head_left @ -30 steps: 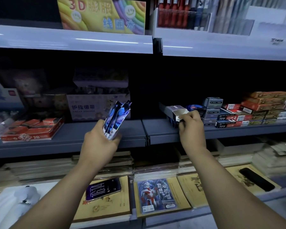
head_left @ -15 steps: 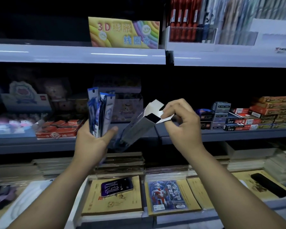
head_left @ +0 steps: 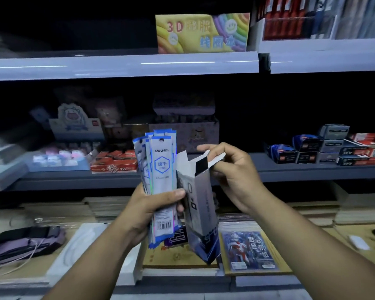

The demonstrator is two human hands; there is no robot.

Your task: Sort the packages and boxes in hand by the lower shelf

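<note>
While packets [head_left: 162,180] fill left, right pinches box [head_left: 200,204].

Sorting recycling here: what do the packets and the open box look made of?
Packets: likely glossy plastic film, given the sheen and iridescent edges. Open box: seemingly thin printed cardboard, matte white inside, with creased flaps.

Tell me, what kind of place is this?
Most likely a stationery shop. Long shelves carry stacked small boxes and a bright 3D notebook sign. The left hand holds packets with barcodes; the right hand holds an open carton.
</note>
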